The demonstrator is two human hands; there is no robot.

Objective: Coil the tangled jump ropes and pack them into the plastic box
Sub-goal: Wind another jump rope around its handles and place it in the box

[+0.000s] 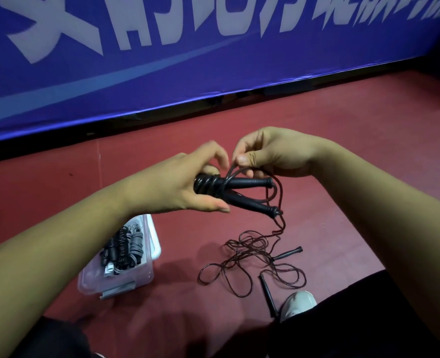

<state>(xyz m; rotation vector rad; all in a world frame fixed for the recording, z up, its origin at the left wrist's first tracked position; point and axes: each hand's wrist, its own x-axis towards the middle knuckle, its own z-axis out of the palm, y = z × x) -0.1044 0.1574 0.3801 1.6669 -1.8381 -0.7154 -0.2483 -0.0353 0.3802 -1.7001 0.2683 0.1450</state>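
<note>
The left hand (177, 188) grips two black jump rope handles (247, 183), with cord (208, 183) wound around them. The right hand (271, 153) pinches the loose cord above them. A tangled rope (249, 257) lies on the red floor (342, 151), near the plastic box (147, 275) holding coiled ropes (126, 249).

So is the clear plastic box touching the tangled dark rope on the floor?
Apart. The head view shows bare red floor between the clear plastic box and the tangled dark rope.

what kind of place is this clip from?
Likely an indoor sports hall: red sport floor, blue printed barrier banner along its edge, a held jump rope, a tangled rope on the floor, more coiled in the plastic box.
</note>
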